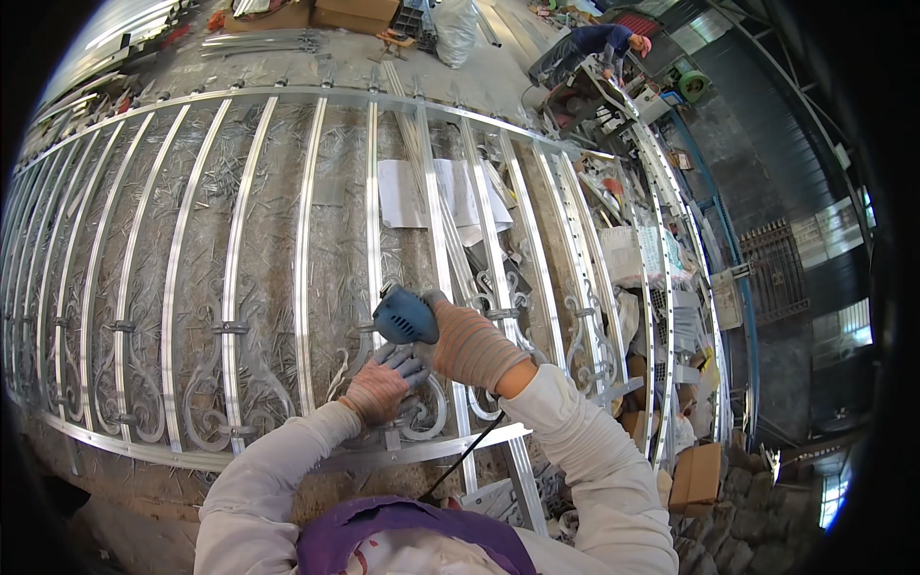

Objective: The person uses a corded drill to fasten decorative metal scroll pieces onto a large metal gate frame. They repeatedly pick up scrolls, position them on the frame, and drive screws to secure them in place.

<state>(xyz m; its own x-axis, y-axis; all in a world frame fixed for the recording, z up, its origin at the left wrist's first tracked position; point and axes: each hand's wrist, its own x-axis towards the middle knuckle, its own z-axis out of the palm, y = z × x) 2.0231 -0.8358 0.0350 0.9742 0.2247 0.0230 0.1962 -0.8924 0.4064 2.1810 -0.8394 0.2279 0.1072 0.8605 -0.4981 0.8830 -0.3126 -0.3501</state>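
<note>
My right hand (476, 347), in a striped, dirty work glove, is wrapped round a blue corded power drill (406, 317). The drill is over a silver scroll ornament (430, 418) on a metal fence panel (304, 316); its tip is hidden. Just below the tool, my left hand (381, 388) lies on the ornament by an upright bar, its grey-tipped fingers stretched out and slightly apart. Its thumb is hidden. A black cord (464, 454) runs from below my right hand down toward my body.
More scrolls (233, 383) sit between bars on the left. White paper sheets (402, 195) lie under the panel amid metal offcuts. At the far right a person (596, 48) in dark clothing bends over a bench. A cardboard box (697, 476) stands at lower right.
</note>
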